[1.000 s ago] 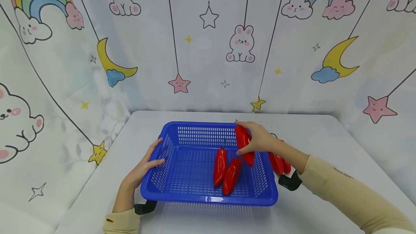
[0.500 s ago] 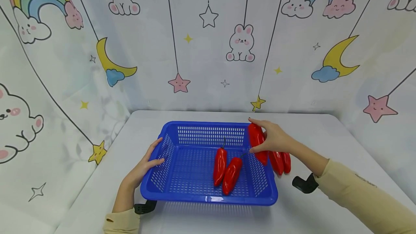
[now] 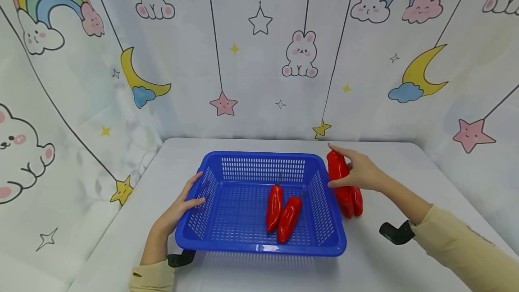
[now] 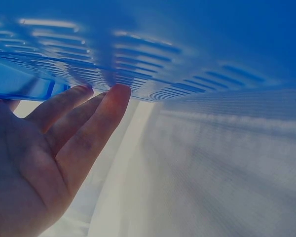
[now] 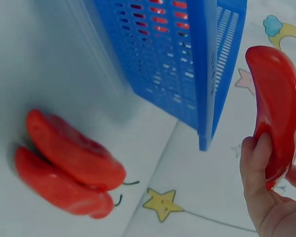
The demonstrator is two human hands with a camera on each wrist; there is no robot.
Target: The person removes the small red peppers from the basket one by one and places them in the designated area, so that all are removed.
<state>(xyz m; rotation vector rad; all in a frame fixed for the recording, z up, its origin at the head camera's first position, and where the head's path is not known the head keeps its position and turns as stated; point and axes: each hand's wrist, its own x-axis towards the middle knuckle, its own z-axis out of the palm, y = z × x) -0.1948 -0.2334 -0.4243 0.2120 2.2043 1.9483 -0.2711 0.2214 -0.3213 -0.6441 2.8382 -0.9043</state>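
My right hand [image 3: 362, 170] grips a red chili pepper [image 5: 278, 103] between thumb and fingers, just beyond the right rim of the blue plastic basket [image 3: 259, 247]. Two more red chili peppers [image 5: 76, 150] lie side by side on the table below that hand, partly covered by the held one in the head view. Inside the basket, on its right half, rest two red chili peppers [image 3: 275, 208] with thin dark stems. My left hand [image 3: 178, 208] holds the basket's left side, its thumb over the rim and its fingers [image 4: 96, 128] against the slotted outer wall.
A white table [image 3: 389, 166] carries everything. Behind it hangs a white cloth [image 3: 259, 80] printed with rabbits, stars, moons and rainbows. Each wrist wears a black camera mount [image 3: 397, 232].
My right hand has carried its chili pepper rightward, from above the basket's inside to past its right rim. The left hand, the basket and the two peppers in it have stayed put.
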